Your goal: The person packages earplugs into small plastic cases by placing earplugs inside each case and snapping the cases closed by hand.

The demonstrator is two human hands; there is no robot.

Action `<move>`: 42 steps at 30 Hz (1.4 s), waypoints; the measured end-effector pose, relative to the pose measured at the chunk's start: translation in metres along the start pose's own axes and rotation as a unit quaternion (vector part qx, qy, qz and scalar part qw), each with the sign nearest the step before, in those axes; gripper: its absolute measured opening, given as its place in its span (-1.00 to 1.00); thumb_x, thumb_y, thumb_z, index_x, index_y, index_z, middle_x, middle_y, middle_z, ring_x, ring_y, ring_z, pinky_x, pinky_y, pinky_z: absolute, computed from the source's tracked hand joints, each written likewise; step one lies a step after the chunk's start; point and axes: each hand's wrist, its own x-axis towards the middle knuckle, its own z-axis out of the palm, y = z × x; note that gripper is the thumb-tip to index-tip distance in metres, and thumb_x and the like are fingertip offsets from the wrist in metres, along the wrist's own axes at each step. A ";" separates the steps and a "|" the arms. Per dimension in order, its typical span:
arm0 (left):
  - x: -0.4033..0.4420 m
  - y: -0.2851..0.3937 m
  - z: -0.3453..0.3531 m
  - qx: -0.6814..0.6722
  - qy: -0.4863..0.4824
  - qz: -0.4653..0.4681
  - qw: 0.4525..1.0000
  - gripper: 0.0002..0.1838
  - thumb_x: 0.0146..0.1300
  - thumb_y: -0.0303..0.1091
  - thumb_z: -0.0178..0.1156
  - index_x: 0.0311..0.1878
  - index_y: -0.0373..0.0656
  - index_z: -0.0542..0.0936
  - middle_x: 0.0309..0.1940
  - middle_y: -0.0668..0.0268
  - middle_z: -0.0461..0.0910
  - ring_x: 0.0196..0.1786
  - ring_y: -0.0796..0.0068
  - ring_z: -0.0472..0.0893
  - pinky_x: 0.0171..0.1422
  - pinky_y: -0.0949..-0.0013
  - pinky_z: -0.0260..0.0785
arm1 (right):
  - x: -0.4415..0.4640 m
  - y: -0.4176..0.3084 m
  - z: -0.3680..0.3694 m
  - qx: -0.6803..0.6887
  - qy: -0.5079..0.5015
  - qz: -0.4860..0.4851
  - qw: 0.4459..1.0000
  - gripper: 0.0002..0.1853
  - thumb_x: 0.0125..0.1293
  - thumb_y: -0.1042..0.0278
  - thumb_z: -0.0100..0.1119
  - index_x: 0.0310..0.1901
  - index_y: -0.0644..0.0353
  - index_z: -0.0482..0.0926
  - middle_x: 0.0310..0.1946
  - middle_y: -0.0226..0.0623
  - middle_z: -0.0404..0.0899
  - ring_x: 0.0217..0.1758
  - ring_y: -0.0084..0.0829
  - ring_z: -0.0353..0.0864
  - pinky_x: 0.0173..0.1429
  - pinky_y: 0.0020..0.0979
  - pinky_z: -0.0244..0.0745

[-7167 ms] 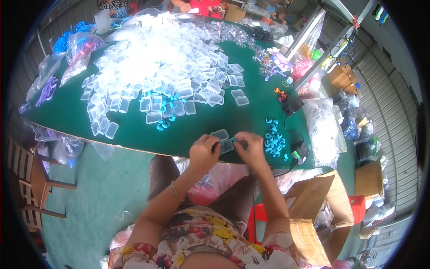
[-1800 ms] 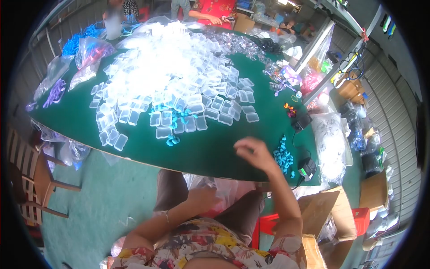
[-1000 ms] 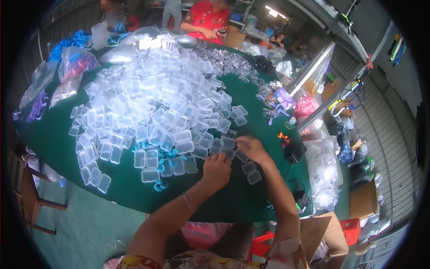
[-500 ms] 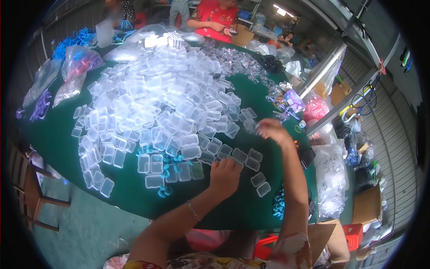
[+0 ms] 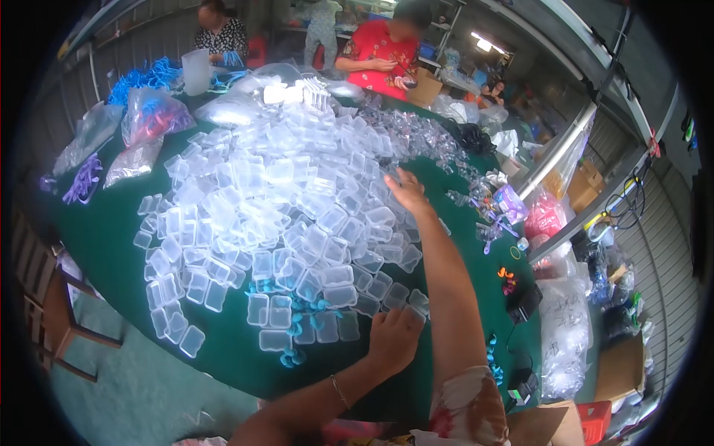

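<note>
A big heap of clear plastic boxes (image 5: 282, 171) covers the green table. My left hand (image 5: 394, 338) rests low at the near edge of the heap, fingers curled down beside a clear box (image 5: 419, 302). Whatever those fingers hold, if anything, is hidden under the knuckles. Farther out, my right hand (image 5: 407, 192) reaches over the right side of the heap with its fingers apart, close to the boxes there. I cannot tell whether it touches them. Small blue curled pieces (image 5: 297, 320) lie among the nearest boxes.
Small clear packets (image 5: 416, 126) lie behind the heap. Orange pieces (image 5: 507, 281), a black device (image 5: 525, 303) and more blue pieces (image 5: 493, 359) are at the right. A person in red (image 5: 379, 59) stands across the table (image 5: 238, 364). A wooden chair (image 5: 56, 312) stands at left.
My right hand has moved from the table's right side to the heap, and its fingers have spread. My left hand stays curled near the front boxes. The whole view has shifted slightly.
</note>
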 end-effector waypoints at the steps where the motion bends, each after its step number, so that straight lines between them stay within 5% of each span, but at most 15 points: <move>1: 0.002 -0.001 -0.002 0.003 0.001 0.000 1.000 -0.74 -0.02 -0.33 0.28 -0.19 0.01 0.55 -0.16 0.33 0.46 -0.06 0.30 0.46 -0.05 0.13 0.20 | 0.003 -0.003 0.001 0.002 0.000 -0.003 1.000 -0.09 0.14 -0.56 -0.02 0.47 -0.32 0.14 0.53 -0.32 0.02 0.55 -0.05 -0.02 0.45 0.37 -0.18; 3: 0.005 -0.001 -0.005 -0.012 0.057 0.001 0.998 -0.85 0.04 -0.35 0.15 -0.27 -0.03 0.53 -0.25 0.33 0.46 -0.16 0.30 0.45 -0.10 0.17 0.18 | 0.002 -0.005 0.001 -0.055 -0.085 -0.019 0.995 -0.08 0.12 -0.57 0.01 0.47 -0.31 0.16 0.53 -0.31 0.01 0.54 -0.12 0.04 0.46 0.37 -0.19; 9: 0.004 0.001 0.000 -0.013 0.062 0.014 0.998 -0.87 0.04 -0.30 0.20 -0.30 -0.01 0.57 -0.19 0.35 0.47 -0.07 0.31 0.44 -0.01 0.12 0.18 | -0.076 0.034 0.007 -0.100 -0.057 -0.163 0.980 -0.32 0.13 -0.42 0.13 0.21 -0.21 0.50 0.27 -0.37 0.43 0.41 -0.08 0.26 0.34 0.23 0.16; 13: 0.003 0.004 -0.002 -0.004 0.045 0.033 0.998 -0.89 0.03 -0.29 0.21 -0.34 -0.01 0.58 -0.23 0.35 0.47 -0.08 0.30 0.44 0.00 0.13 0.19 | -0.136 0.038 -0.003 -0.132 -0.041 -0.159 0.977 -0.35 0.15 -0.39 0.13 0.18 -0.19 0.52 0.20 -0.35 0.47 0.39 -0.09 0.29 0.31 0.21 0.19; 15: 0.005 0.007 -0.003 -0.042 0.114 0.068 0.990 -0.92 0.00 -0.30 0.17 -0.42 -0.03 0.53 -0.29 0.34 0.44 -0.17 0.30 0.43 -0.09 0.16 0.18 | -0.150 0.044 -0.009 -0.156 -0.045 -0.142 0.976 -0.36 0.14 -0.37 0.13 0.18 -0.19 0.52 0.19 -0.35 0.47 0.38 -0.10 0.29 0.31 0.20 0.20; 22: 0.000 0.011 -0.014 -0.061 0.106 0.134 0.983 -0.82 -0.06 -0.30 0.28 -0.33 -0.03 0.59 -0.27 0.34 0.47 -0.15 0.28 0.47 -0.08 0.15 0.23 | -0.188 0.075 -0.021 -0.095 -0.079 -0.165 0.978 -0.42 0.19 -0.27 0.14 0.09 -0.03 0.59 0.09 -0.27 0.56 0.25 -0.17 0.46 0.24 0.09 0.27; 27: 0.000 0.014 -0.022 -0.107 0.161 0.275 0.942 -0.76 -0.10 -0.33 0.31 -0.28 -0.05 0.58 -0.24 0.36 0.47 -0.14 0.30 0.47 -0.08 0.19 0.25 | -0.216 0.079 -0.028 -0.055 0.030 -0.125 0.990 -0.62 0.13 -0.06 0.30 -0.10 -0.04 0.67 -0.13 -0.34 0.69 -0.03 -0.26 0.66 0.03 -0.20 0.46; 30: 0.002 0.031 -0.034 -0.096 0.145 0.297 0.939 -0.74 -0.10 -0.35 0.32 -0.25 -0.06 0.58 -0.22 0.36 0.48 -0.15 0.31 0.48 -0.11 0.21 0.27 | -0.227 0.085 -0.025 -0.025 0.123 -0.126 0.984 -0.84 0.09 0.09 0.32 -0.28 -0.16 0.67 -0.35 -0.50 0.71 -0.23 -0.28 0.70 -0.07 -0.04 0.38; 35: -0.027 0.049 -0.090 -0.117 0.132 0.237 0.955 -0.75 -0.04 -0.47 0.27 -0.21 -0.08 0.61 -0.22 0.32 0.53 -0.16 0.28 0.54 -0.12 0.22 0.34 | -0.278 0.057 -0.032 -0.084 0.274 -0.280 0.916 -0.78 0.03 0.34 0.34 -0.23 -0.03 0.64 -0.18 -0.37 0.64 -0.05 -0.17 0.58 -0.01 -0.05 0.36; 38: -0.069 0.017 -0.126 -0.008 0.152 0.076 0.985 -0.76 -0.02 -0.51 0.25 -0.21 -0.11 0.65 -0.26 0.24 0.59 -0.20 0.18 0.59 -0.10 0.17 0.42 | -0.325 0.039 -0.041 0.034 0.173 -0.357 0.917 -0.77 0.03 0.40 0.33 -0.22 0.03 0.62 -0.20 -0.30 0.62 -0.05 -0.16 0.56 -0.02 -0.12 0.38; 42: -0.119 -0.039 -0.144 0.123 0.115 -0.098 0.981 -0.77 0.00 -0.44 0.28 -0.21 -0.08 0.65 -0.24 0.22 0.57 -0.19 0.17 0.58 -0.09 0.18 0.44 | -0.392 0.020 -0.018 0.019 0.088 -0.395 0.914 -0.76 0.04 0.40 0.33 -0.20 0.06 0.61 -0.20 -0.28 0.60 -0.06 -0.16 0.54 -0.02 -0.17 0.40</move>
